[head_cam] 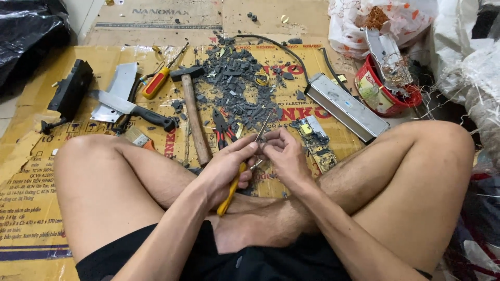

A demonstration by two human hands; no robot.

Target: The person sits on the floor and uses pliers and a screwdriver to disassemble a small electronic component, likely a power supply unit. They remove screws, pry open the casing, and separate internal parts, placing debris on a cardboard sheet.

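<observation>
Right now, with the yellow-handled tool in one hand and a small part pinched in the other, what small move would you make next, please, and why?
Probably a steadier pinch first. The left hand holds the yellow-handled tool, whose thin tip meets a small part held by the right hand. Both sit above the crossed legs, so a slip could hit skin. I cannot tell what the part is.

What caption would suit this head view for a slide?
Seated cross-legged on cardboard, left hand works a yellow-handled tool on a small part in right hand, beside a hammer.
</observation>
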